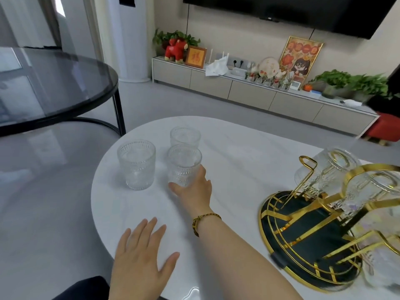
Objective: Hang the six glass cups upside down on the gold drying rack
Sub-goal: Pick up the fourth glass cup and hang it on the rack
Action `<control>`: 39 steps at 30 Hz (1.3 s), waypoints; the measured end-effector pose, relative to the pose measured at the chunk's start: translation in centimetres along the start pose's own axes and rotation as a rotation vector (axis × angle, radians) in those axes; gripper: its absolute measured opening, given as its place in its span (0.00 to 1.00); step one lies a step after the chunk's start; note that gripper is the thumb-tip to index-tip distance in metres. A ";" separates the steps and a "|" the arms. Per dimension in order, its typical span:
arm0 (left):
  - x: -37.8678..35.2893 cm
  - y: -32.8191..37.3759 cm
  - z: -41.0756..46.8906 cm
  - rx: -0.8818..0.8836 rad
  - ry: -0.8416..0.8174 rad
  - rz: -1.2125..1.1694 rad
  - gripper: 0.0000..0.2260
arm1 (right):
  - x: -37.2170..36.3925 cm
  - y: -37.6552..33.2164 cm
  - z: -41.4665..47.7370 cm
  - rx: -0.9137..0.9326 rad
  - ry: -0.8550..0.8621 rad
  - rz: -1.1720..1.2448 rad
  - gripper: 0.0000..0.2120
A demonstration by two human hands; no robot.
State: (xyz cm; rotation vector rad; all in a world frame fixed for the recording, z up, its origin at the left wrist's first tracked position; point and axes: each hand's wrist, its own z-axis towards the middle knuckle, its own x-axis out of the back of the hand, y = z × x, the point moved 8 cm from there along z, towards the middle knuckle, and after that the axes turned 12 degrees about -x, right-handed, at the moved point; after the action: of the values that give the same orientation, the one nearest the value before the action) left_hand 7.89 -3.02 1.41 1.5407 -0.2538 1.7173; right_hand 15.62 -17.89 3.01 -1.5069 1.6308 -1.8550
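Observation:
Three ribbed glass cups stand upright on the white oval table (238, 152): one at the left (136, 164), one at the back (185, 136) and one in front of it (184, 164). My right hand (192, 188) wraps around the base of the front cup. Flat on the table near its front edge lies my left hand (141, 254), fingers spread, holding nothing. At the right, the gold drying rack (307, 237) with a dark round base carries upside-down cups (333, 169), (368, 191) on its prongs. One empty gold prong (307, 163) sticks up at the rack's left.
A round dark glass table (54, 87) stands at the far left, higher than the white one. A long low TV cabinet (249, 87) with plants and ornaments runs along the back wall. A red stool (385, 128) sits at the right edge.

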 end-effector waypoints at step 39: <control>-8.0 18.0 4.5 -0.501 -0.320 -0.103 0.35 | 25.9 -11.4 -9.5 0.848 0.143 -1.886 0.27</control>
State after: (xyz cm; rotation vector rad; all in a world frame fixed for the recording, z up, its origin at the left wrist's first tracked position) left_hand -1.15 -21.09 1.56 1.4077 -0.6989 1.2006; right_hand 1.54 -27.50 27.55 -2.4076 -1.3070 -2.5200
